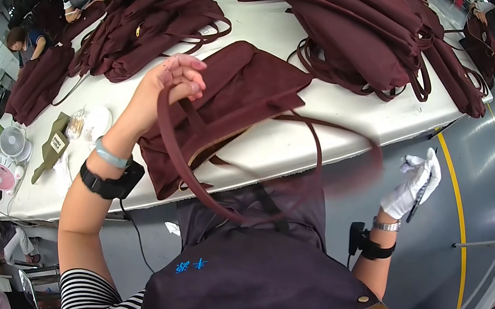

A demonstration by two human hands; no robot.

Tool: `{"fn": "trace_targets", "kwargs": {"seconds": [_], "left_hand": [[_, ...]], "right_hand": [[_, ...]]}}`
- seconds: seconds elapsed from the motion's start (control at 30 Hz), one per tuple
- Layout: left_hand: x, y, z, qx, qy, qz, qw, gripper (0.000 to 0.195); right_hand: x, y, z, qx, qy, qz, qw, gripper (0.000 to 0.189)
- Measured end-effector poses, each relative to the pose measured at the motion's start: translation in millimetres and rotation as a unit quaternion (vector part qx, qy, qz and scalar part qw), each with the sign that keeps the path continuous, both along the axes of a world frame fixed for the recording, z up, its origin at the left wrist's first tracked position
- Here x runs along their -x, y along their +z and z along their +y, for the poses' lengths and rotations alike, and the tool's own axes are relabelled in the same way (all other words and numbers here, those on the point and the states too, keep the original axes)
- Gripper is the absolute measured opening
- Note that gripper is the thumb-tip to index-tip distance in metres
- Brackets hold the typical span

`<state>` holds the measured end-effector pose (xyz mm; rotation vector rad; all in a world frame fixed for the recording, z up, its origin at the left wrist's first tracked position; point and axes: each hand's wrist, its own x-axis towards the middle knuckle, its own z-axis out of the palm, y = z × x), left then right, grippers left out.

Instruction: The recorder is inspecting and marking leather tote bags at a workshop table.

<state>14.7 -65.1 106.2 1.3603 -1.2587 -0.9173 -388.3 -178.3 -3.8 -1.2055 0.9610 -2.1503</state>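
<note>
A maroon fabric bag [238, 89] lies on the white table before me, its brass-coloured zipper [219, 146] facing my body. My left hand [179, 77] is bare, its fingers curled above the bag, with a long maroon strap [178, 157] looped by the thumb and wrist. Whether the fingers grip the strap is not plain. The strap's far part is blurred over the table edge. My right hand [412, 179], in a white glove, is raised off to the right of the table, holding a slim dark pen-like tool [418, 198] against the palm.
Piles of maroon bags [347, 29] cover the far side, with more at the left [146, 24]. A green fabric piece [54, 146], a white fan [13, 142] and a pink fan [0, 173] stand at the left end. Co-workers are around the table. A metal frame [482, 245] is at the right.
</note>
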Motion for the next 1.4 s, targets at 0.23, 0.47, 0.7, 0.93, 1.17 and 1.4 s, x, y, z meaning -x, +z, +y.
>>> {"fn": "trace_targets", "kwargs": {"seconds": [0.23,0.47,0.7,0.93,1.17,1.4], "left_hand": [[104.4,81.5,38.5,0.195,-0.356,-0.557,0.725,0.033],[126.7,67.0,21.0,0.223,-0.386,-0.428,0.786,0.011],[-78.7,61.0,-94.7,0.200,0.169,0.336,0.905,0.031],[-94.6,55.3,-56.3,0.099,0.069,0.053,0.991,0.034],[-148.5,58.4,-66.1,0.004,0.201,-0.079,0.976,0.042],[14.8,-34.7,18.1,0.176,0.103,-0.440,0.874,0.034]], "right_hand": [[-16.6,19.8,-4.2,0.086,0.046,-0.050,0.994,0.025],[-9.1,32.0,-15.3,0.084,0.020,-0.080,0.993,0.027],[-0.1,20.0,-15.1,0.059,-0.030,-0.081,0.995,0.026],[16.5,8.1,-16.4,0.038,-0.028,-0.079,0.996,0.027],[-14.8,30.7,-22.4,0.117,-0.016,-0.003,0.993,0.027],[-2.2,56.3,-32.3,0.132,-0.011,0.109,0.985,0.033]]}}
